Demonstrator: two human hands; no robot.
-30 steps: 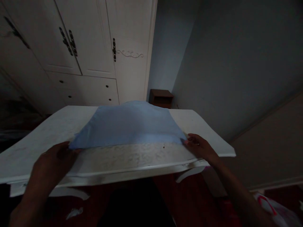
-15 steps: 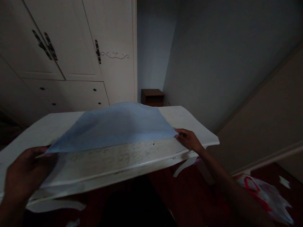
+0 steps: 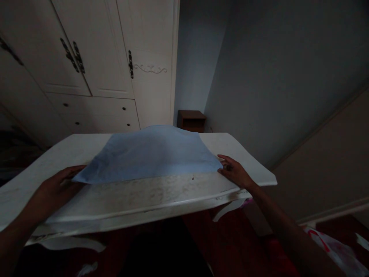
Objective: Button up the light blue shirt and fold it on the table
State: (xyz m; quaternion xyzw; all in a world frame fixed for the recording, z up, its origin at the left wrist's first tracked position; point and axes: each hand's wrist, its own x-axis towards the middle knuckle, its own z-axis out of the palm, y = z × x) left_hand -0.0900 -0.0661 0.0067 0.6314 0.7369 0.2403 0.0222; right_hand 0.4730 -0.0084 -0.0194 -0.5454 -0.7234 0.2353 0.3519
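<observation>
A light blue cloth (image 3: 155, 154) lies spread over the white table (image 3: 161, 196), its near edge running between my two hands. At its near left corner, my left hand (image 3: 59, 188) is closed, with the corner between thumb and fingers. My right hand (image 3: 235, 174) is at the near right corner, its thumb and a finger closed on the cloth while the index finger stretches out above. The cloth's far edge bulges in a curve at the back of the table.
Behind the table stands a white wardrobe (image 3: 109, 77) with dark handles. A small brown cabinet (image 3: 191, 120) sits in the back corner beside the grey wall (image 3: 276, 77). On the red floor at the right lies a plastic bag (image 3: 337, 246) with red handles. Dark marks stain the table's front.
My left hand has moved inward and forward with the cloth's left corner. My right index finger has lifted off the cloth. The view has shifted slightly left.
</observation>
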